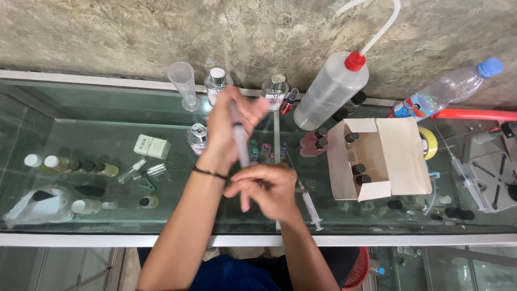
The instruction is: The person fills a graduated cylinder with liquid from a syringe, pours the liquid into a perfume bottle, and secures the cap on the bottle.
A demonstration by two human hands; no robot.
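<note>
Head view: we hold a syringe (238,134) upright above the glass bench (107,156), left hand (229,126) wrapped around its barrel, right hand (269,188) pinching below. Light, slick plastic; best gripped mid-barrel. A second syringe (311,207) lies at four o'clock.

- The left hand (229,126) is raised above the middle of the table (161,237), gripping a syringe (239,141); the right hand (269,188) is just below it, nearer the person
- A second syringe (311,207) lies on the table just right of the right hand
- An open cardboard box (401,156) sits to the right, with small bottles inside
- Behind, by the wall, stand a measuring cylinder (183,83), a wash bottle (329,90) and, far right, a water bottle (449,89)
- Small vials (70,164) lie at the left, under the table's top
</note>
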